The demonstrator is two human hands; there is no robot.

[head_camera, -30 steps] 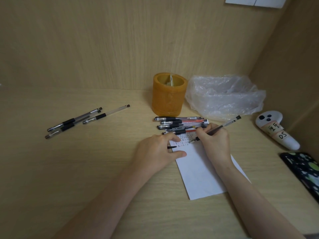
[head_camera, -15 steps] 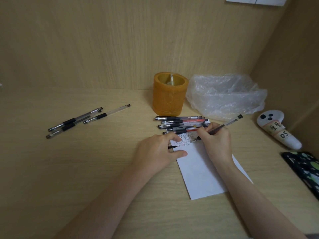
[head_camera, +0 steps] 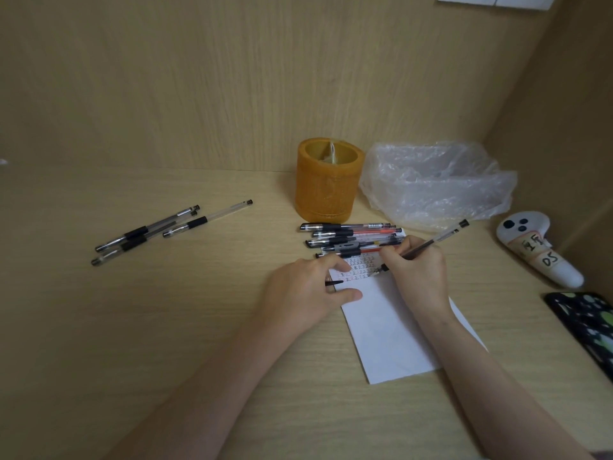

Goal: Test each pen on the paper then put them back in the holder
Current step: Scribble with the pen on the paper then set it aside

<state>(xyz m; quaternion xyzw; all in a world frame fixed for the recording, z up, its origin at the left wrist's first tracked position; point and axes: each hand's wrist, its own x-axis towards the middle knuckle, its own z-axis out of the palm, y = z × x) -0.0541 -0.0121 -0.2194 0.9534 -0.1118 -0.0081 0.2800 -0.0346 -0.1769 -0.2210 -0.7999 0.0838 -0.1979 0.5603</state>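
Right hand [head_camera: 418, 277] pinches a pen [head_camera: 428, 245], tip on the paper [head_camera: 388, 330]. Left hand [head_camera: 305, 293] steadies the paper, pinching a black cap [head_camera: 333, 283]. Holder [head_camera: 326, 179] stands behind a pile of pens [head_camera: 348, 239].

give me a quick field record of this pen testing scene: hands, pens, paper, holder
right hand: grips a pen, tip on the paper
left hand: rests on the paper's left edge, holding a small black piece, likely a cap
paper: rows of test marks at its top
pens by paper: a bunch lying at the paper's top edge
pens at left: three lying apart on the desk
holder: orange, upright, no pens seen inside
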